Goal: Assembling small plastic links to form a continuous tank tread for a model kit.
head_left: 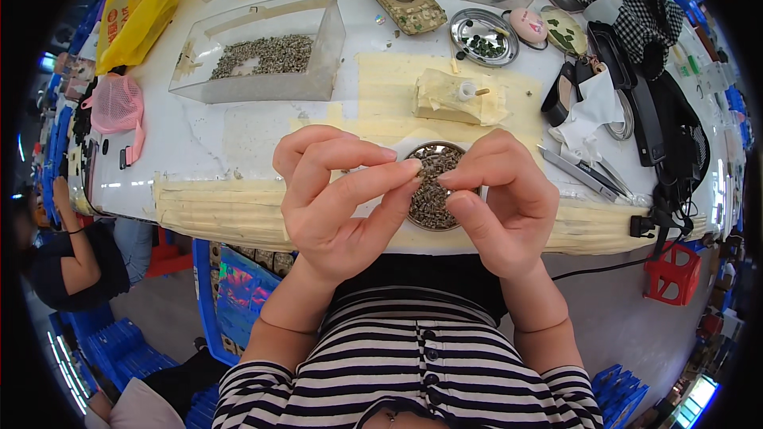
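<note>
My left hand (327,205) is raised over the near edge of the table, its thumb and index fingertip pressed together. Opposite it, my right hand (510,205) also pinches with thumb and index finger, a short gap away. Anything between the fingertips is too small to make out. Just beneath both hands, small grey-brown parts (431,208) fill a round metal dish (435,144), whose sides my fingers partly cover. Beyond the dish sits a block wrapped in cream masking tape (437,103), with a small white cup (467,90) and a thin stick on top.
A clear bin (278,89) of similar parts stands far left, near a yellow bag (137,12) and pink mesh pouch (118,103). At the back are a camouflage tank hull (407,1) and a dish of dark green pieces (485,59). Tweezers (584,175) lie right, beside straps and cables.
</note>
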Tool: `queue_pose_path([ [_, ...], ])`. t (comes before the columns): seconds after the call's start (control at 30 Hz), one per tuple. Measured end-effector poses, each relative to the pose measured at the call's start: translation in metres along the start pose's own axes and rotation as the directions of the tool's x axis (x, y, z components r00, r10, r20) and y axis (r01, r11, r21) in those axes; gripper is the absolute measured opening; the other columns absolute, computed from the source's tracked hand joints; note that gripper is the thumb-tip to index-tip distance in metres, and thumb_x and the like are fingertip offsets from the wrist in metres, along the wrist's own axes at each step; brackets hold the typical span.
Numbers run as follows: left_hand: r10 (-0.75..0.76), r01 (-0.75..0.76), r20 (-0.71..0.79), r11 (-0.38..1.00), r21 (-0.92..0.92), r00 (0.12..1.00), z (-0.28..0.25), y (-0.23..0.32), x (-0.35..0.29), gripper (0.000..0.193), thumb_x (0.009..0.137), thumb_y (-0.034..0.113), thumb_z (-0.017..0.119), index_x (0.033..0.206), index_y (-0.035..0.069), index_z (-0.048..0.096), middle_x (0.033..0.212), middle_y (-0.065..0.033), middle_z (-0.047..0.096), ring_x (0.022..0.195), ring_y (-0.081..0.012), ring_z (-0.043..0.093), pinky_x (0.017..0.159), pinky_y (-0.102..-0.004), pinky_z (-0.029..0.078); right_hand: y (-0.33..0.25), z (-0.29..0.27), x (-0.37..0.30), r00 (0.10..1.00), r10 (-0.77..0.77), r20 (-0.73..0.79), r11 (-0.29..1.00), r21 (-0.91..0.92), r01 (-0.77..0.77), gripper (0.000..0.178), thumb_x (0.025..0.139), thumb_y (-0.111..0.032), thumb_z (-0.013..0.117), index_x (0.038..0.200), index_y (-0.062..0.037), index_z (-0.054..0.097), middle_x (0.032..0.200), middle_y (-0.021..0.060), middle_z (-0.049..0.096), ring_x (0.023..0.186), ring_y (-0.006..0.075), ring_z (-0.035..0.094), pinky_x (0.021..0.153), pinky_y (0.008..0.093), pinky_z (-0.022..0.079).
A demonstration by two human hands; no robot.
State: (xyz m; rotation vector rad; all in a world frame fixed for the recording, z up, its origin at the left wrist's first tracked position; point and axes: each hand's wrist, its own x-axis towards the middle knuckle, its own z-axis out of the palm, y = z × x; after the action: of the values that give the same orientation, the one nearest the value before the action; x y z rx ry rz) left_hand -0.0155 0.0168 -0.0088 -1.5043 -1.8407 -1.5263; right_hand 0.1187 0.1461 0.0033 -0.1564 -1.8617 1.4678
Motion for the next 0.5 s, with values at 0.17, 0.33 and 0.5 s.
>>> queue_pose_path([
  [0.17,0.007,-0.007,0.002,1.000,-0.012,1.000,0.0002,0.0006,0.0010,0.030,0.066,0.005,0.084,0.094,0.015,0.078,0.093,0.0016,0.067,0.090,-0.0224,0.053,0.080,-0.0323,0.042,0.0001,0.0026,-0.0002,1.000,0.029,-0.009,0.997,-0.078,-0.030,0.016,0.082,-0.001,0.075,0.098,-0.0022,0.076,0.087,0.0065,0.065,0.075,0.0132,0.060,0.064,0.0245,0.047],
  [0.33,0.023,-0.023,0.016,0.999,-0.027,1.000,0.0003,0.0011,0.0015,0.031,0.064,0.005,0.084,0.093,0.015,0.078,0.094,0.0019,0.067,0.089,-0.0222,0.052,0.080,-0.0322,0.042,0.0014,0.0072,-0.0011,0.993,0.106,0.046,0.994,-0.018,-0.105,0.015,0.084,-0.002,0.075,0.098,-0.0019,0.075,0.086,0.0062,0.064,0.074,0.0127,0.059,0.063,0.0245,0.047],
  [0.5,0.013,-0.013,0.012,1.000,-0.017,1.000,-0.0003,0.0008,0.0007,0.030,0.066,0.004,0.084,0.093,0.015,0.078,0.093,0.0017,0.067,0.090,-0.0222,0.053,0.080,-0.0320,0.042,0.0002,0.0032,0.0007,0.997,0.073,0.025,0.996,0.055,-0.075,0.015,0.082,-0.005,0.077,0.096,-0.0026,0.075,0.086,0.0061,0.064,0.074,0.0130,0.058,0.065,0.0243,0.045],
])
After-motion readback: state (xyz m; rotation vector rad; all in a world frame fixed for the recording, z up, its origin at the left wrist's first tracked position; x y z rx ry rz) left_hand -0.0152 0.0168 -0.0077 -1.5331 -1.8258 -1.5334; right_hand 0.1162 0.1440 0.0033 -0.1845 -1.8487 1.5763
